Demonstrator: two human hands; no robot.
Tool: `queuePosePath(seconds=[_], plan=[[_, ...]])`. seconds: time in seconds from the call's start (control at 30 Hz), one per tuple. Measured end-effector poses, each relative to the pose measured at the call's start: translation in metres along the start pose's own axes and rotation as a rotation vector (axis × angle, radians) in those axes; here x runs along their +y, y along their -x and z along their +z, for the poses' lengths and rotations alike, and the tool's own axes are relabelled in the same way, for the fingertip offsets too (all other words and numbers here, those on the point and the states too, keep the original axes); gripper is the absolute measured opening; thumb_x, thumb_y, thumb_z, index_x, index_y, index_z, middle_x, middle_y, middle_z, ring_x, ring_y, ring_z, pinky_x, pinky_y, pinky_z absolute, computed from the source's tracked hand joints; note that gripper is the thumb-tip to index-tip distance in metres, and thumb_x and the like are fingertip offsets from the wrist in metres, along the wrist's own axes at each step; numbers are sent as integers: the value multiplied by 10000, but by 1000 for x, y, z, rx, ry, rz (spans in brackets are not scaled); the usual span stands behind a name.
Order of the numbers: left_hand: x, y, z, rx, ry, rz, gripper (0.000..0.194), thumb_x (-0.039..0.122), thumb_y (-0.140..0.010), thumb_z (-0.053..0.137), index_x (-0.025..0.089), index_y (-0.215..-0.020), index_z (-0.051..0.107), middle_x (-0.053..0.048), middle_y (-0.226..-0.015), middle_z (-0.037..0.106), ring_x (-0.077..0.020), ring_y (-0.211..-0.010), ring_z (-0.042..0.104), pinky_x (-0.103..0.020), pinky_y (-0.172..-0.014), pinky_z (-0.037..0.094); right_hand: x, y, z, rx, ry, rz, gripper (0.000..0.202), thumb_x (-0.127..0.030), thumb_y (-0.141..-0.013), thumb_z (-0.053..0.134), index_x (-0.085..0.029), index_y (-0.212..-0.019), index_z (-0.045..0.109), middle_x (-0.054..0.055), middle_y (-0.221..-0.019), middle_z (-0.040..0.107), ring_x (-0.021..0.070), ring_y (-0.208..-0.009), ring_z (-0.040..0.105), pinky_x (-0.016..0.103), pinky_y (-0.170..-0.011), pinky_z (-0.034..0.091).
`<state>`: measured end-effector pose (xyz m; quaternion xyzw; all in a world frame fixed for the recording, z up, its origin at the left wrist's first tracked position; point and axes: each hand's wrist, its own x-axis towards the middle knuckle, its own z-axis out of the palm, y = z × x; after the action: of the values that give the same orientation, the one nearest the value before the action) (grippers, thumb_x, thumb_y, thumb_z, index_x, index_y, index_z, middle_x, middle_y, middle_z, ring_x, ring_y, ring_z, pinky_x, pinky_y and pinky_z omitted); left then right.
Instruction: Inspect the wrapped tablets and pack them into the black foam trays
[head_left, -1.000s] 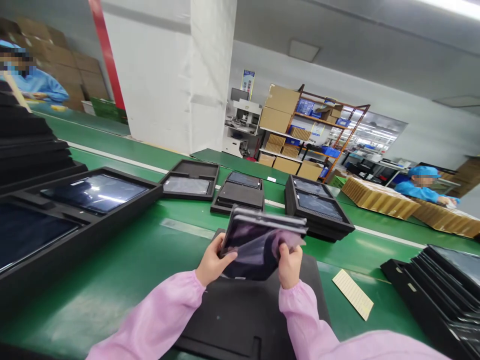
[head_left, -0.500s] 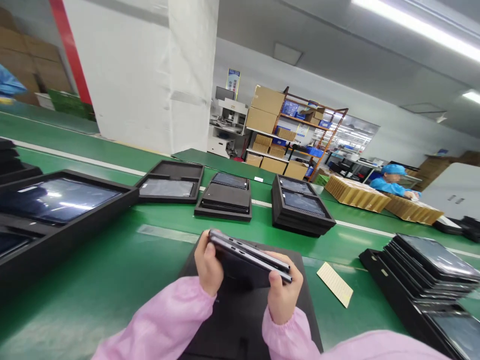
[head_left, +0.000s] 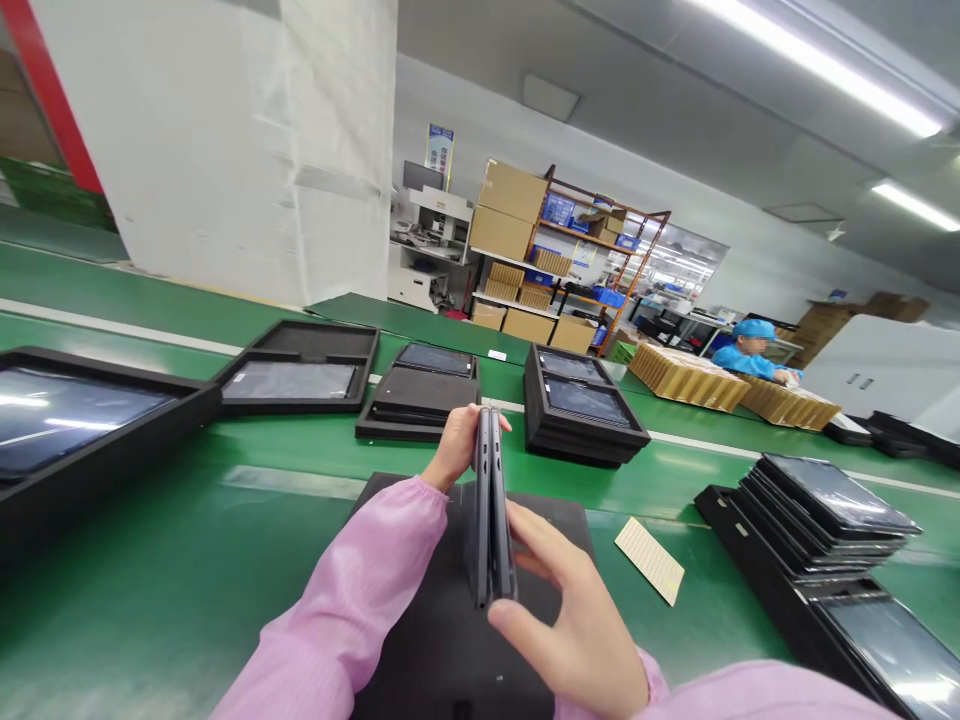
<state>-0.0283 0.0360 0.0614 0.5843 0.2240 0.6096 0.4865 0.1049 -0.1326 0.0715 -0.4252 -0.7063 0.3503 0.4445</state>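
Note:
Two thin dark tablets (head_left: 491, 500) stand on edge, face to face with a narrow gap, their side edges with port openings turned up toward me. My left hand (head_left: 459, 440) grips them at their far end. At the near end, my right hand (head_left: 570, 600) has its fingers stretched along the right face and its thumb apart by the lower corner; a firm grip does not show. Beneath both hands lies a black foam tray or lid (head_left: 442, 640), partly hidden by my arms.
Black trays with tablets stand at left (head_left: 180, 405), behind (head_left: 300, 400) and right of centre (head_left: 585, 440). A tablet stack (head_left: 825, 520) rests on a tray at right, near a yellowish printed card (head_left: 651, 560). A person in blue (head_left: 750, 360) works beyond cardboard dividers (head_left: 690, 375).
The two tablets have turned from lying crosswise to upright and pointing away from me. My left hand went to their far end. My right hand came nearer and its fingers spread.

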Motion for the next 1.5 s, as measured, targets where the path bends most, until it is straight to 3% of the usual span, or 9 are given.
queuePosePath(seconds=[0.13, 0.23, 0.37, 0.53, 0.63, 0.83, 1.07, 1.3, 1.5], plan=[[2, 2, 3, -8, -12, -37, 854, 963, -591, 462, 139, -564, 685, -51, -448, 572, -135, -399, 485, -257, -406, 361, 9, 2, 3, 183, -153, 7, 358, -226, -829, 691, -265, -1181, 742, 101, -1236, 716, 273, -1110, 700, 370, -902, 615], [3, 3, 4, -6, -20, -32, 853, 959, -605, 456, 140, -588, 697, -61, -474, 602, -147, -412, 514, -267, -415, 388, 12, -1, 7, 251, -183, 5, 259, -220, -845, 675, -249, -1081, 779, 106, -1143, 748, 258, -1011, 736, 332, -829, 637], [5, 6, 8, 76, -5, -20, 832, 954, -607, 465, 148, -539, 658, -20, -406, 511, -121, -377, 441, -253, -392, 329, 15, 1, 7, 230, -158, -14, 296, -179, -843, 669, -264, -1110, 765, 98, -1170, 736, 245, -1042, 724, 296, -831, 632], [13, 14, 21, 150, -11, -94, 792, 952, -603, 481, 172, -486, 551, 3, -417, 477, -100, -388, 389, -251, -401, 309, 20, 16, 7, 212, -120, 18, 492, -123, -820, 666, -317, -1272, 681, 77, -1324, 661, 237, -1120, 692, 275, -843, 622], [18, 18, 25, 86, -5, -90, 786, 948, -598, 495, 170, -502, 556, 7, -435, 473, -104, -410, 398, -254, -419, 337, 18, 21, 9, 264, -124, 55, 540, -113, -759, 692, -333, -1253, 690, 57, -1333, 651, 237, -1100, 696, 281, -829, 625], [17, 21, 24, -54, -16, 1, 784, 937, -641, 465, 171, -523, 587, -16, -450, 514, -124, -406, 434, -267, -414, 349, 18, 17, 3, 215, -95, 27, 530, -86, -744, 694, -313, -1222, 703, 69, -1282, 678, 233, -1010, 721, 268, -753, 639], [14, 21, 27, -31, -40, 13, 781, 925, -671, 443, 175, -531, 611, -24, -463, 540, -132, -422, 464, -268, -429, 374, 7, 9, 7, 293, -134, 31, 441, -124, -718, 673, -245, -1139, 721, 75, -1162, 715, 201, -924, 723, 235, -695, 634], [17, 22, 29, -70, -24, -28, 789, 936, -655, 431, 177, -495, 579, -21, -429, 506, -125, -405, 433, -272, -422, 349, 7, 2, 3, 211, -200, 5, 427, -74, -702, 643, -270, -1074, 717, 33, -1125, 704, 139, -834, 731, 166, -657, 603], [20, 24, 29, -95, -58, -37, 803, 953, -649, 402, 186, -502, 588, -23, -430, 517, -135, -411, 442, -282, -433, 358, 8, 4, 2, 207, -164, 15, 462, -73, -728, 591, -268, -1138, 677, 30, -1060, 707, 142, -830, 729, 182, -661, 605]])
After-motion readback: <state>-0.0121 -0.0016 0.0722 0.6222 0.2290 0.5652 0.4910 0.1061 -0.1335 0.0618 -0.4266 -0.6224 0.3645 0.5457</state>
